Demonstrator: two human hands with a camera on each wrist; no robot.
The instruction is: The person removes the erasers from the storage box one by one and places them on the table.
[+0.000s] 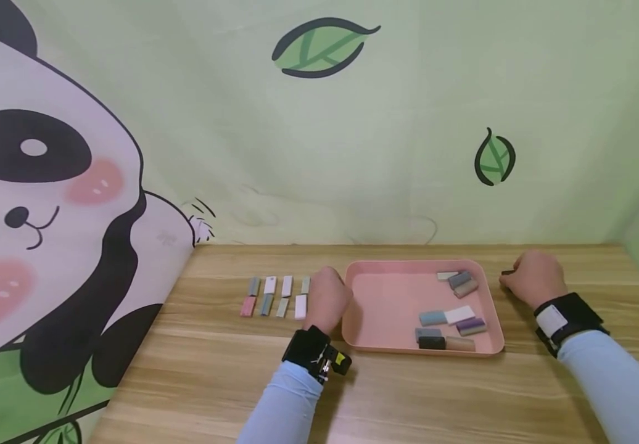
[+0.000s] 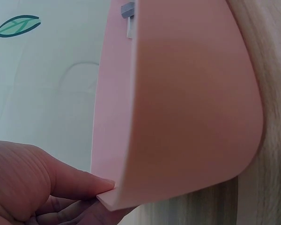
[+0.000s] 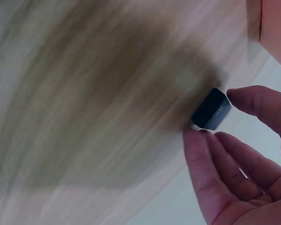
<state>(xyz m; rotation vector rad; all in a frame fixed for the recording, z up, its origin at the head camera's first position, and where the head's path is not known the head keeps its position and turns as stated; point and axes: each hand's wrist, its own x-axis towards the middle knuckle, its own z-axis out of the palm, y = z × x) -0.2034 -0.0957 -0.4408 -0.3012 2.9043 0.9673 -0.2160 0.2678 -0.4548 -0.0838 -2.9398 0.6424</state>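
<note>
My left hand [image 1: 329, 301] pinches the rim at the left end of a pink tray [image 1: 386, 308], thumb inside and fingers beneath, as the left wrist view shows. Right of the tray, my right hand [image 1: 537, 280] holds a small black eraser [image 3: 210, 110] between thumb and fingertips, close over the table. Faint print shows on one of its faces. Inside the tray lie several erasers, among them a white one [image 1: 460, 315], a light blue one [image 1: 433, 318], a purple-and-grey one [image 1: 470, 326] and another black one [image 1: 432, 343].
Left of the tray, several small erasers stand in two rows on the wooden table [image 1: 197, 370], including a pink one [image 1: 248, 306] and a white one [image 1: 300, 307]. A cloth backdrop [image 1: 397, 135] with a panda and leaves rises behind the table's far edge.
</note>
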